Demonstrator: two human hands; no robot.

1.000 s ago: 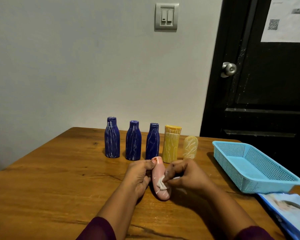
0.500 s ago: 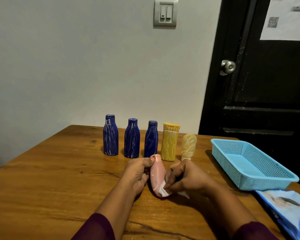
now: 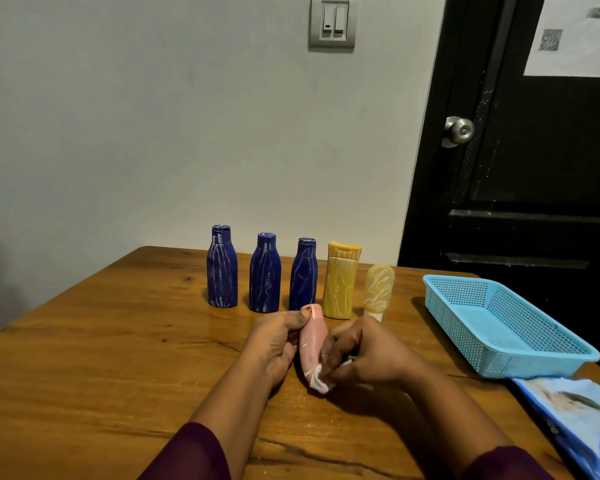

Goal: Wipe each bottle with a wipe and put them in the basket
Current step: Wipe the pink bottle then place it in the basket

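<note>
Near the table's [image 3: 118, 341] front edge, the left hand [image 3: 274, 344] grips the pink bottle [image 3: 311, 341], its long axis pointing away from the person. The right hand [image 3: 368, 358] pinches a wipe [image 3: 317, 379] against its near end. The basket [image 3: 458, 327] sits by the right edge (nearer the right hand).

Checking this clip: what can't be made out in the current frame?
Head view:
- Wipe: mostly buried under the right hand.
- Pink bottle: its left side is covered by the left hand.
- Blue packet: cut off by the right and bottom edges.
- Paper on the door: cut by the frame edge, print too blurred to read.
</note>
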